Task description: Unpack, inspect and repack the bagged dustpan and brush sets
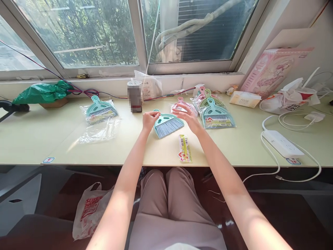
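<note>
A mint-green mini dustpan with a brush nested in it lies on the table in front of me, bristles toward me. My left hand pinches it at the left side by the handle. Over its right edge hovers my right hand, fingers stretched out and apart, holding nothing. Nearer to me lies a loose yellow-green label card. Just behind my right hand is a pink dustpan set, partly covered by the fingers. To its right, several wrapped dustpan sets are piled, a mint-green one in front.
At left, a bagged mint-green set lies beside an empty clear plastic bag. A drink can stands toward the window. On the right are a tissue pack and a white power strip with cables.
</note>
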`<state>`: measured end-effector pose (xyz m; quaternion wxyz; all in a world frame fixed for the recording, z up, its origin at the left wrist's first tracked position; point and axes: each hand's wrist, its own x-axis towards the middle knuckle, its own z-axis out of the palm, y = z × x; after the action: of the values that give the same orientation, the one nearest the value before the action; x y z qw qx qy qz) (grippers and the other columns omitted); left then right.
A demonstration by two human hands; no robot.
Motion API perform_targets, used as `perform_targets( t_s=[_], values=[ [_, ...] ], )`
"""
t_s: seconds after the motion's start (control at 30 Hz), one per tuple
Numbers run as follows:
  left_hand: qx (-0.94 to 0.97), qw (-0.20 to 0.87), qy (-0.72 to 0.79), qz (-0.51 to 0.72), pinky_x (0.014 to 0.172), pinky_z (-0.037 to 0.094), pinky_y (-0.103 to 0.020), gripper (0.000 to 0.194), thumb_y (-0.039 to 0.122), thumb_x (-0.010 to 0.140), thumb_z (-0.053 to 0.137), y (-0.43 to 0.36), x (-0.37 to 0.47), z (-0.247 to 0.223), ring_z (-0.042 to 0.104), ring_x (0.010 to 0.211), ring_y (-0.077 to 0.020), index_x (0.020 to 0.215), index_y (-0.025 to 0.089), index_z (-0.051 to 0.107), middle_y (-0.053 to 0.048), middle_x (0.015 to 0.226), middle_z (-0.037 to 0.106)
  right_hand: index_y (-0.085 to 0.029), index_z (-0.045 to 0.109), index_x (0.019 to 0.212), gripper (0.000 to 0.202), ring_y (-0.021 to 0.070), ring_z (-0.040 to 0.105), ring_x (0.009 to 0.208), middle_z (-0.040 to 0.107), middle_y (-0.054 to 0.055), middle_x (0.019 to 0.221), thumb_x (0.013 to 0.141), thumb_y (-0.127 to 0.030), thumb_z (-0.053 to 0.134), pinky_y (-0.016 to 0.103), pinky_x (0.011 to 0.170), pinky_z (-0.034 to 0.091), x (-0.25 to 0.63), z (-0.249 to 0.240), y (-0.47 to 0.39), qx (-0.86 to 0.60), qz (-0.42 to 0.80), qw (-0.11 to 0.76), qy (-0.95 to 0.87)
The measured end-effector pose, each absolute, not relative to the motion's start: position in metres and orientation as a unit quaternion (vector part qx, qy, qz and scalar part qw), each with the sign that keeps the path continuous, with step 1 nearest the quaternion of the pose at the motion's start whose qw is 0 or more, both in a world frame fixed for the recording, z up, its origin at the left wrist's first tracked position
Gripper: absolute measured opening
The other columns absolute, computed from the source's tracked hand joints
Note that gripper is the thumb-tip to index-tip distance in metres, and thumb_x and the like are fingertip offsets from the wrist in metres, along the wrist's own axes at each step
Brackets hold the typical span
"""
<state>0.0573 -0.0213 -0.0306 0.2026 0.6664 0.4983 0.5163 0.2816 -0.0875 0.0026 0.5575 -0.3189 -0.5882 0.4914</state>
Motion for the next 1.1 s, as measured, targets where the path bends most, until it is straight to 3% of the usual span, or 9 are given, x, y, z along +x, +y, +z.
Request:
perform_targets(
  t_s=[0.23, 0.33, 0.47, 0.67, 0.77, 0.9, 1.1],
  values=[
    [0.614, 0.232, 0.546, 0.521, 0.078, 0.054, -0.03, 0.016, 0.031, 0.079, 0.074, -0.006, 0.044, -0.04, 0.073, 0.081, -0.0202, 0.086, 0.019, 0.081, -0.008, 0.088, 0.079, -0.03, 0.063, 0.124, 0.049, 0.0247, 0.071, 0.109, 0.074, 0.004, 0.121, 0.082, -0.053, 0.071, 0.043, 0.101, 0.049, 0.303, -0.003, -0.11, -0.357, 0.507, 0.534, -0.574],
    [0.614, 0.217, 0.567, 0.506, 0.076, 0.052, -0.03, 0.016, 0.034, 0.078, 0.075, -0.006, 0.042, -0.041, 0.072, 0.081, -0.0204, 0.084, 0.02, 0.08, -0.007, 0.087, 0.079, -0.027, 0.066, 0.12, 0.048, 0.0254, 0.071, 0.1, 0.076, 0.006, 0.109, 0.081, -0.053, 0.071, 0.044, 0.096, 0.05, 0.315, -0.01, -0.116, -0.465, 0.451, 0.413, -0.64],
    [0.62, 0.2, 0.588, 0.48, 0.075, 0.05, -0.03, 0.017, 0.037, 0.084, 0.07, -0.008, 0.038, -0.04, 0.071, 0.082, -0.0204, 0.085, 0.022, 0.076, -0.005, 0.087, 0.079, -0.022, 0.074, 0.106, 0.047, 0.0271, 0.066, 0.102, 0.071, 0.011, 0.11, 0.063, -0.037, 0.087, 0.039, 0.092, 0.052, 0.322, -0.02, -0.121, -0.545, 0.322, 0.216, -0.744],
    [0.622, 0.183, 0.611, 0.455, 0.077, 0.048, -0.03, 0.027, 0.035, 0.098, 0.048, -0.009, 0.034, -0.042, 0.069, 0.081, -0.0201, 0.088, 0.023, 0.07, -0.003, 0.08, 0.077, -0.02, 0.071, 0.081, 0.034, 0.0272, 0.066, 0.097, 0.068, 0.008, 0.098, 0.053, -0.021, 0.09, 0.033, 0.084, 0.052, 0.314, -0.027, -0.12, -0.578, 0.217, 0.126, -0.776],
    [0.615, 0.16, 0.632, 0.444, 0.081, 0.048, -0.033, 0.028, 0.041, 0.095, 0.055, -0.007, 0.031, -0.043, 0.07, 0.085, -0.0225, 0.08, 0.023, 0.071, -0.005, 0.081, 0.077, -0.021, 0.065, 0.072, 0.029, 0.0252, 0.066, 0.086, 0.069, 0.004, 0.084, 0.054, -0.026, 0.087, 0.031, 0.072, 0.051, 0.313, -0.023, -0.117, -0.564, 0.303, 0.151, -0.753],
    [0.577, 0.16, 0.663, 0.45, 0.081, 0.049, -0.035, 0.014, 0.038, 0.082, 0.073, -0.004, 0.025, -0.044, 0.071, 0.091, -0.0257, 0.079, 0.025, 0.075, -0.007, 0.089, 0.079, -0.019, 0.068, 0.083, 0.034, 0.0184, 0.064, 0.072, 0.07, 0.003, 0.077, 0.062, -0.041, 0.084, 0.027, 0.059, 0.046, 0.308, -0.014, -0.103, -0.479, 0.482, 0.245, -0.691],
    [0.555, 0.161, 0.687, 0.441, 0.083, 0.051, -0.038, 0.008, 0.034, 0.075, 0.08, -0.006, 0.019, -0.04, 0.071, 0.094, -0.0272, 0.076, 0.027, 0.076, -0.007, 0.091, 0.079, -0.018, 0.066, 0.08, 0.043, 0.0125, 0.058, 0.057, 0.065, -0.001, 0.066, 0.054, -0.045, 0.087, 0.024, 0.05, 0.043, 0.28, -0.03, -0.063, -0.481, 0.475, 0.472, -0.565]
  ],
)
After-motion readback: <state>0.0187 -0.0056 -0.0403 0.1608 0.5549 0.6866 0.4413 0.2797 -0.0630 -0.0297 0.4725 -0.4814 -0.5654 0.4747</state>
